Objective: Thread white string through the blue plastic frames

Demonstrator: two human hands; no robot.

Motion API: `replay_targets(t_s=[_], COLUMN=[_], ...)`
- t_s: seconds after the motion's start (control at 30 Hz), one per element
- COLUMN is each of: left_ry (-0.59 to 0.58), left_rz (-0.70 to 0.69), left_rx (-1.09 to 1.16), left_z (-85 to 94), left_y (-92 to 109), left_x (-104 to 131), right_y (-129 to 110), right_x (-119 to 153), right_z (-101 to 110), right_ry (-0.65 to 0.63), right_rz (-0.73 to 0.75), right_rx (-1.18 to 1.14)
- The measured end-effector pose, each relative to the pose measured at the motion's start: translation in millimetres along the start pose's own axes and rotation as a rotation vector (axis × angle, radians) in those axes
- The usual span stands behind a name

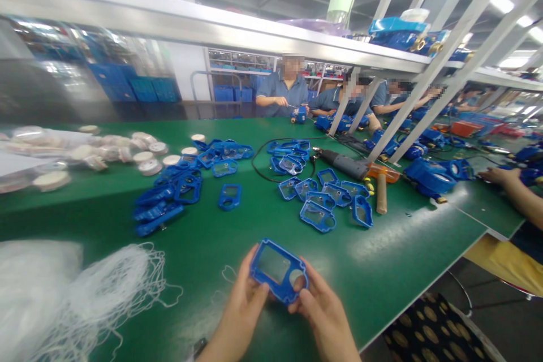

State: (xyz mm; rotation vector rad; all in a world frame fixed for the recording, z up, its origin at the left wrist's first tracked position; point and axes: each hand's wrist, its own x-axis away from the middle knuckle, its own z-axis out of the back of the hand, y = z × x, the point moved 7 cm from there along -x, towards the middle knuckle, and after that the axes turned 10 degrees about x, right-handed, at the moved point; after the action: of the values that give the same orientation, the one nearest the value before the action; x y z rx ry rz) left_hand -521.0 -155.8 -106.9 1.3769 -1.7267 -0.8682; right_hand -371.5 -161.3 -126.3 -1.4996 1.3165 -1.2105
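Two bare hands meet around one blue plastic frame with a rectangular window and a round hole, seen through my distant head view. The frame lies between my left hand and my right hand, over the near part of the smooth green tabletop; neither hand is nearer, since both touch it. Its long axis runs obliquely, from the far left corner down toward the near right. The rectangular window occupies the end at my left fingers, the round hole the end at my right. My left fingers are clamped on the left end, thumb at the near edge; my right fingers close on the opposite end, thumb beside the round hole. I cannot tell how firmly either presses. Beyond the hands, well apart from them, lies a loose cluster of similar blue plastic frames, with a short tan cylindrical handle to its right. A tangled bundle of thin white cord lies to the left of my left hand.
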Motion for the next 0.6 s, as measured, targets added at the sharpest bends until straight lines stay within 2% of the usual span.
replay_targets(t_s=[0.13, 0.33, 0.6], left_ry=[-0.048, -0.035, 0.072], left_rz=[-0.004, -0.037, -0.136], left_rx=[0.092, 0.101, -0.116], left_z=[-9.3, -7.8, -3.1], left_y=[-1, -7, -11], left_x=[1, 1, 4], right_y=[6, 10, 14], right_x=[-3, -2, 4], right_z=[0, -1, -15], right_ry=[-0.028, -0.015, 0.052], right_rz=[0.031, 0.059, 0.128], right_rx=[-0.006, -0.027, -0.019])
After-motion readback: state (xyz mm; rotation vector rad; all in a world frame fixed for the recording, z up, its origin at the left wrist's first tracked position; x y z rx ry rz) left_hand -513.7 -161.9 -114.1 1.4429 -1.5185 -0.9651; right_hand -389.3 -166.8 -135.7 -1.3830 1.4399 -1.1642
